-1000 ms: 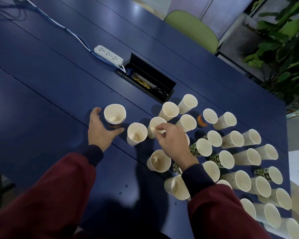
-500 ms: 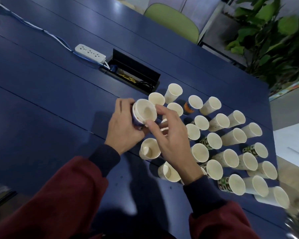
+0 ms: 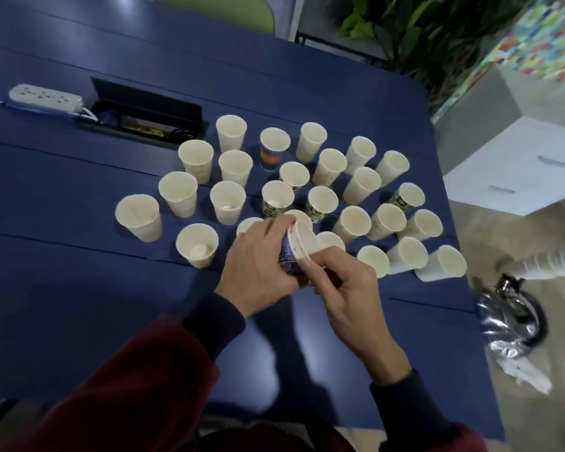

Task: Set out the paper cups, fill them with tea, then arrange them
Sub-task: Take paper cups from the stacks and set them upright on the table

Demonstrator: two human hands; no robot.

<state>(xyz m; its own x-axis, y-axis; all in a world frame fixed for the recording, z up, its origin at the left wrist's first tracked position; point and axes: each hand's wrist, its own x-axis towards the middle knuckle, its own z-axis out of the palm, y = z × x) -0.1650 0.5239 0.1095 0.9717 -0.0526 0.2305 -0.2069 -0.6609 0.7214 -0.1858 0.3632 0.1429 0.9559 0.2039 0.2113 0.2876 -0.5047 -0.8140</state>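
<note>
- The left hand is wrapped round the blue-patterned wall of the held cup, fingers curled over its far side, so the cup sits in the palm and off the table.
- The right hand comes in from the near right. Its thumb and forefinger pinch the cup's near rim and the other fingers are curled underneath.
- The held cup is tilted, not upright. Its long axis runs from the base, buried in the left palm at near-left, to the open mouth pointing far-right.
- So the rim lies just far-left of the right hand's fingertips, which are the ones placed to work it, while the left hand only steadies it.
- I cannot tell whether a second cup is nested inside, and the base is hidden.
- My guess is that a cup is being readied to go down with the others.
- The held cup hangs over the near edge of the cups, which stand upright in loose rows across the middle of the table.
- One cup sits partly hidden just behind the left knuckles, and another is just right of the held rim.
- A few cups at the near left show something pale at the bottom.
- A power strip and an open cable box lie at far left.
- A silvery bag sits off the table's right edge.
</note>
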